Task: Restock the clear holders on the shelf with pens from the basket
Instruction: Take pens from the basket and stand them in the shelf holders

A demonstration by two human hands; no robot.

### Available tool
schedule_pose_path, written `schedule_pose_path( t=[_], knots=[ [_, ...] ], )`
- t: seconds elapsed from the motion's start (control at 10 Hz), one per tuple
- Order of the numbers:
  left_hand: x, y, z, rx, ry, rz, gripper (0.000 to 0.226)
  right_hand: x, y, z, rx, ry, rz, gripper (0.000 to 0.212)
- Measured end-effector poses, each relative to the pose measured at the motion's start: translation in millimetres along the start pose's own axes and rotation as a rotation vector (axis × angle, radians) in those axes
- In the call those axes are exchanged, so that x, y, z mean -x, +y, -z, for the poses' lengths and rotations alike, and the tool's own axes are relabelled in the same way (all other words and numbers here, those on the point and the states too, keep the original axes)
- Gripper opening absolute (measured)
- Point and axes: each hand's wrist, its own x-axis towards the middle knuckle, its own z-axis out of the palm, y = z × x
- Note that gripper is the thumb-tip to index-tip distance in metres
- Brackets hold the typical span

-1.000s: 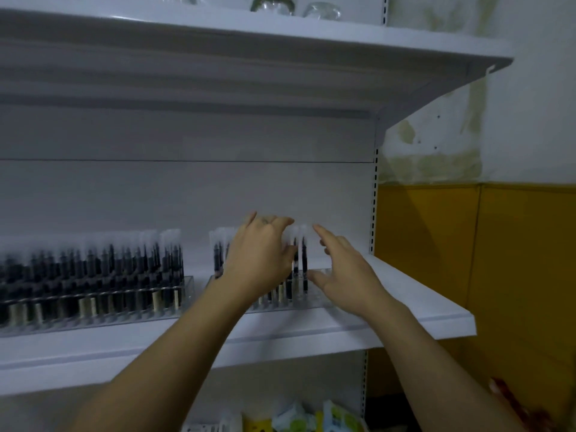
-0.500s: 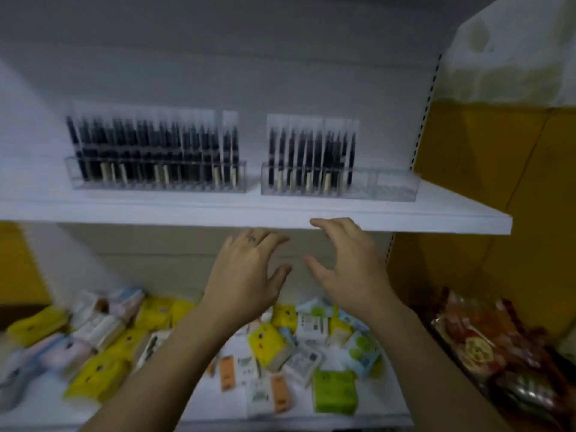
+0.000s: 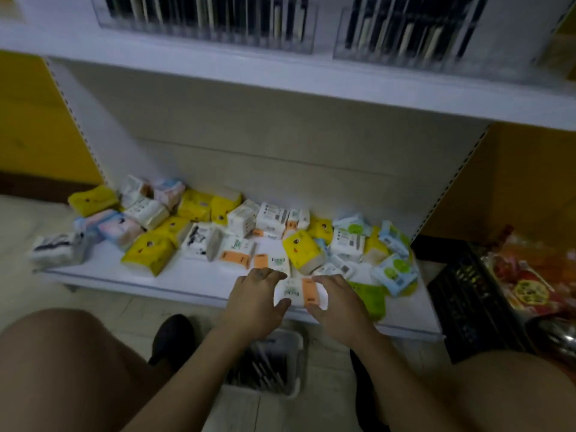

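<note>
L hand [image 3: 255, 294] and R hand [image 3: 338, 296] hang side by side, fingers spread and loosely bent, flanking a white-orange tissue pack [image 3: 300, 293] at the front lip of the lower shelf [image 3: 124, 274]. Can't tell if the fingertips touch the pack or just pass in front of it; neither hand has a pen. The basket [image 3: 291, 341] sits on the floor right below the wrists, between the feet, w/ pens [image 3: 265, 369] lying loose inside, partly hidden by the L forearm. Step in hand, as I read it: fetch the next lot of pens. To do it well, drop both hands straight down past the shelf lip w/o dragging that pack off the edge. Gather a small bunch in one hand, all pointing the same way, so they slot in w/o re-sorting, and keep the other hand free to steady a holder. Up top, the clear holders [image 3: 202, 24] stand on the upper shelf [image 3: 311, 82]. The left one looks packed; the right-side holder [image 3: 405, 32] shows a clear stretch at its far right end, tho blur hides the slots, so that's prob where the pens go. More tissue packs [image 3: 146, 249] crowd the lower shelf.
</note>
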Motion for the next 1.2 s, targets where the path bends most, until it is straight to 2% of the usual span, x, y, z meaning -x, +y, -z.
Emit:
schedule_pose_path(
  t=[0.1, 0.2, 0.3, 0.5, 0.6, 0.7, 0.9, 1.0, 1.1, 1.2],
  knots=[
    [4, -15, -29, 0.028, -0.098, 0.075, 0.052, -7, 12, -34, 0.001, -0.135, -0.047, 0.053],
    [9, -32, -53, 0.068, -0.173, 0.145, 0.049, -12, 18, -64, -0.035, -0.202, -0.082, 0.049],
    [16, -51, -77, 0.066, -0.252, 0.243, 0.047, -13, 21, -96, -0.022, -0.292, -0.085, 0.038],
    [20, -82, -126, 0.067, -0.459, 0.341, 0.034, -4, 33, -154, -0.105, -0.593, -0.206, 0.043],
    [24, -101, -153, 0.138, -0.549, 0.417, 0.031, -8, 44, -172, -0.059, -0.696, -0.299, 0.040],
    [28, -115, -177, 0.168, -0.584, 0.486, 0.026, -20, 52, -182, -0.083, -0.732, -0.325, 0.038],
    [34, -128, -235, 0.364, -0.624, 0.588, 0.022, -41, 63, -194, -0.146, -0.742, -0.301, 0.018],
    [22, -137, -247, 0.489, -0.626, 0.655, 0.023, -45, 69, -205, -0.163, -0.741, -0.326, 0.018],
    [17, -150, -255, 0.581, -0.557, 0.754, 0.025, -47, 72, -216, -0.160, -0.785, -0.348, 0.022],
    [19, -162, -264, 0.666, -0.574, 0.760, 0.034, -45, 72, -223, -0.188, -0.826, -0.380, 0.025]
  ],
)
